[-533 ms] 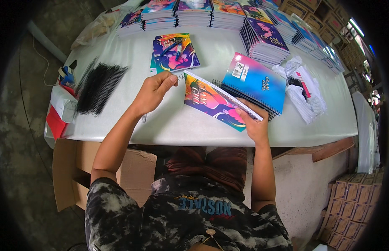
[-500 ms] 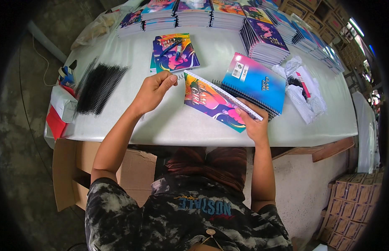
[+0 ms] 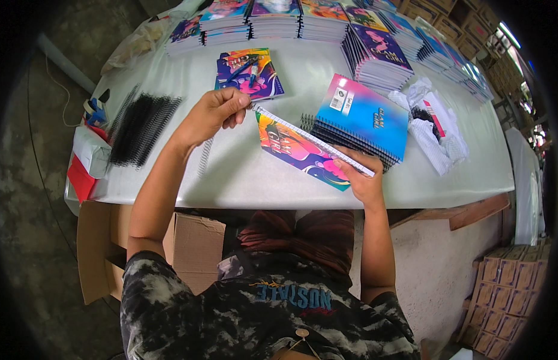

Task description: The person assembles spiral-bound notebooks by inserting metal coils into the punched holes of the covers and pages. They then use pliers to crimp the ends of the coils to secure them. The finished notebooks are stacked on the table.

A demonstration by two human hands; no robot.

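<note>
My right hand [image 3: 364, 175] grips a notebook [image 3: 300, 150] with a colourful orange, pink and purple cover, holding it tilted with its white page edge up. At its upper left corner shows a bit of spiral binding coil [image 3: 258, 109]. Thumb and fingers of my left hand [image 3: 223, 111] are pinched together at that coil's end. Beneath the left wrist, part of a thin coil [image 3: 205, 157] shows; whether it lies on the table or hangs is unclear. Just beyond the held notebook is a stack of pink and blue spiral notebooks [image 3: 366, 123].
Black spiral coils [image 3: 144, 129] lie in a heap at the left, beside a white package [image 3: 90, 151] and a tape roll [image 3: 95, 112]. Pens [image 3: 243, 71] rest on colourful notebooks [image 3: 267, 89]. Notebook stacks [image 3: 276, 24] line the far side; crumpled wrapping [image 3: 432, 153] lies right.
My left hand has moved slightly left and up, still pinched by the notebook's corner. The held notebook has shifted a little left, and more of the thin coil below the wrist shows.
</note>
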